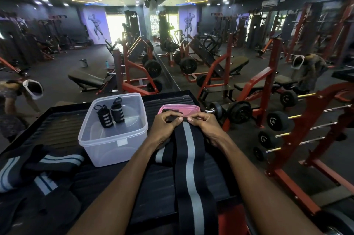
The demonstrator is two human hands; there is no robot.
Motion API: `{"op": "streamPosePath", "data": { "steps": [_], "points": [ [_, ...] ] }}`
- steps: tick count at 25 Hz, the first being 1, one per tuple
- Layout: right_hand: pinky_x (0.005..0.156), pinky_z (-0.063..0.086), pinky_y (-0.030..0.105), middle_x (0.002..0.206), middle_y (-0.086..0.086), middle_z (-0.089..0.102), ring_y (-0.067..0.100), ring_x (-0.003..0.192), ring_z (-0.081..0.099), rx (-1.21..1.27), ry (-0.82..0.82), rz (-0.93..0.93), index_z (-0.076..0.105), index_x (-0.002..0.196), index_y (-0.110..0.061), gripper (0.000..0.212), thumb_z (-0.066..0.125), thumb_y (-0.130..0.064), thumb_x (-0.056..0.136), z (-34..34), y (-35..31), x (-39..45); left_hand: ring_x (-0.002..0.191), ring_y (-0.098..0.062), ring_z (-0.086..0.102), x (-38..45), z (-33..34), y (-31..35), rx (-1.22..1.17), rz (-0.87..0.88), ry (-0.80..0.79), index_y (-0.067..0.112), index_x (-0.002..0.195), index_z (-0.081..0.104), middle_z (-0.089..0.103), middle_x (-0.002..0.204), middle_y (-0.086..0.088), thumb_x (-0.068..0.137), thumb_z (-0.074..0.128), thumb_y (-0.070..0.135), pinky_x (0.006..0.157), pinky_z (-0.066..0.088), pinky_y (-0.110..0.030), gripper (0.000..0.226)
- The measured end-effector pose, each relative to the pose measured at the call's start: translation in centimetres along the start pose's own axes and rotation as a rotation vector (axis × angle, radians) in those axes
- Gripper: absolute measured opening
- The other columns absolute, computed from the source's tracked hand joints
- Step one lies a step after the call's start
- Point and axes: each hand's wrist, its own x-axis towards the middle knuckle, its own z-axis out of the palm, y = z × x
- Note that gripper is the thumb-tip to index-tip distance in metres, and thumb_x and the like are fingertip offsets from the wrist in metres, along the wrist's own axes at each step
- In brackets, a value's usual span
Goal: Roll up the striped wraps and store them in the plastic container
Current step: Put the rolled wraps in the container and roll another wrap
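Observation:
A long black wrap with a grey centre stripe (188,158) lies stretched toward me over the black padded platform (63,125). My left hand (165,126) and my right hand (204,124) both pinch its far end, where a small fold is turned over. The clear plastic container (113,144) stands open to the left of my hands. Two rolled striped wraps (111,114) stand upright inside it. More loose striped wraps (44,165) lie in a heap at the near left.
A pink lid (189,109) lies just beyond my hands near the platform's far edge. To the right stands a red dumbbell rack (291,125) with black dumbbells. Benches and red machines fill the floor beyond, doubled in a wall mirror.

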Motion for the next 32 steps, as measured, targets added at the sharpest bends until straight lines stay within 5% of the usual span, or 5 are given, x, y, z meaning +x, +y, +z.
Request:
{"op": "streamPosePath", "data": {
  "steps": [6, 15, 18, 22, 32],
  "points": [
    [0.076, 0.057, 0.027, 0.083, 0.005, 0.077, 0.017, 0.079, 0.072, 0.036, -0.090, -0.035, 0.079, 0.080, -0.013, 0.023, 0.074, 0.010, 0.078, 0.3, -0.1, 0.1, 0.085, -0.008, 0.070, -0.7, -0.6, -0.2, -0.149, -0.046, -0.014, 0.007, 0.093, 0.076, 0.076, 0.093, -0.005, 0.085, 0.073, 0.000, 0.083, 0.055, -0.021, 0.011],
    [0.071, 0.057, 0.025, 0.095, 0.016, 0.075, 0.020, 0.084, 0.071, 0.100, -0.164, 0.015, 0.074, 0.103, 0.003, 0.022, 0.074, -0.001, 0.082, 0.0, -0.5, -0.1, 0.082, 0.000, 0.069, -1.1, -0.8, 0.5, -0.156, 0.022, -0.027, 0.008, 0.093, 0.073, 0.074, 0.092, -0.001, 0.084, 0.069, -0.009, 0.077, 0.052, -0.015, 0.019],
    [0.087, 0.055, 0.036, 0.093, 0.014, 0.076, 0.022, 0.089, 0.070, -0.029, -0.119, -0.033, 0.078, 0.095, -0.005, 0.012, 0.076, -0.006, 0.083, -0.1, 0.0, 0.2, 0.088, -0.006, 0.068, -1.0, -0.9, 0.0, -0.117, 0.000, -0.035, 0.007, 0.096, 0.074, 0.074, 0.094, -0.001, 0.085, 0.072, -0.002, 0.081, 0.052, -0.019, 0.015],
    [0.078, 0.053, 0.033, 0.083, 0.008, 0.075, 0.018, 0.080, 0.067, -0.113, -0.086, -0.063, 0.077, 0.086, -0.011, 0.007, 0.072, -0.009, 0.089, 0.0, 0.1, 0.3, 0.095, -0.008, 0.070, -1.0, -1.2, -0.3, 0.051, 0.014, -0.044, 0.017, 0.095, 0.076, 0.076, 0.096, 0.005, 0.085, 0.076, 0.013, 0.089, 0.053, -0.023, 0.010],
    [0.092, 0.056, 0.034, 0.096, 0.015, 0.076, 0.023, 0.092, 0.070, 0.004, -0.149, -0.058, 0.076, 0.097, 0.001, 0.019, 0.074, 0.007, 0.079, -0.1, 0.1, 0.2, 0.075, -0.002, 0.068, -1.3, -1.0, 0.3, -0.098, -0.002, -0.020, 0.006, 0.089, 0.074, 0.073, 0.081, -0.001, 0.085, 0.074, 0.001, 0.071, 0.051, -0.015, 0.007]
  ]
}}
